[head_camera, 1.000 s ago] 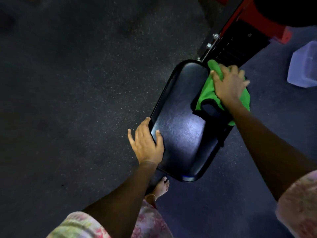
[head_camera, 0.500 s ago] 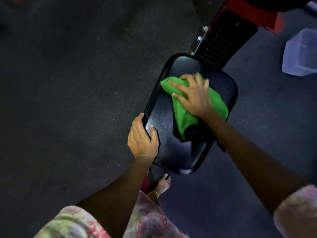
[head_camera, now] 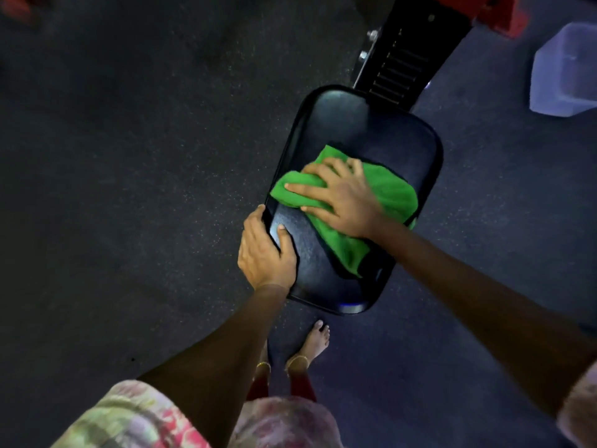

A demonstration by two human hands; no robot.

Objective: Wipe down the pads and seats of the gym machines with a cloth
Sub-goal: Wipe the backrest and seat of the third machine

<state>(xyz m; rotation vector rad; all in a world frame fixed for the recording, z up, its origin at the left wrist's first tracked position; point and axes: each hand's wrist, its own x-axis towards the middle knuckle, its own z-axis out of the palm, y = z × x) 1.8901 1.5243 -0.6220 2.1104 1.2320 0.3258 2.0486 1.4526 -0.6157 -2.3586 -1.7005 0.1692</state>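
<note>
The green cloth is now spread across the middle of the black seat, and that is a clear shift: a second ago it was bunched at the seat's far right corner, up by the machine's frame, and half a second ago it was already crossing the upper half. It has come down and leftward across the vinyl, so the far end of the seat has had its pass and the sweep is working toward the near end. By this reckoning the seat is about half wiped, with the near portion below the cloth yet to be covered.

The right hand lies flat on top of the cloth, fingers spread and nearly straight, pressing it down against the seat rather than clutching it; the cloth fans out beyond the palm on both sides and trails toward the wrist. The left hand, just beside and below that pressing grip, has stayed put on the seat's left edge, thumb on the top surface and fingers wrapped round the rim, steadying the pad.

Further out, beyond the right hand, the black and red machine frame rises, and a pale plastic container sits on the dark floor off to its right.
</note>
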